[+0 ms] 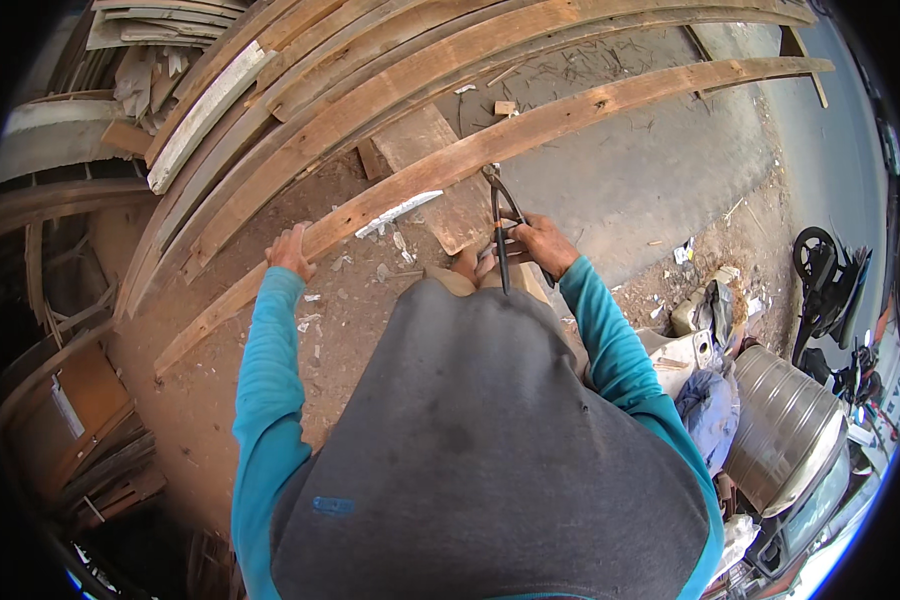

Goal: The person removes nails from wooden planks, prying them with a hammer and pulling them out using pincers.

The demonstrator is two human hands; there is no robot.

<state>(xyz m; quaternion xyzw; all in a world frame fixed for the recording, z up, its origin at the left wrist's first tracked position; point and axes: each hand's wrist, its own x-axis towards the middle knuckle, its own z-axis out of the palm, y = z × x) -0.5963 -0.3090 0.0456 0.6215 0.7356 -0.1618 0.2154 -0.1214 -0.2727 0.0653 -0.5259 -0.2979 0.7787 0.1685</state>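
Note:
A long wooden plank (560, 118) runs in front of me, slanting from the near left to the far right. My left hand (290, 252) is closed over the plank toward its left end. In my right hand (543, 244) is a pair of pincers (495, 215) with dark handles. Their jaws point away from me and sit by the plank's near edge; whether they grip a nail there is too small to tell. Under the plank lies a short, wide board (462, 215).
Several more long planks (420, 75) are stacked beyond. Debris and nails litter the dirt and concrete ground (630, 180). To the right are a metal drum (785, 425), a blue cloth (708, 408) and a parked motorcycle (825, 290). Wooden panels (70, 410) lean at the left.

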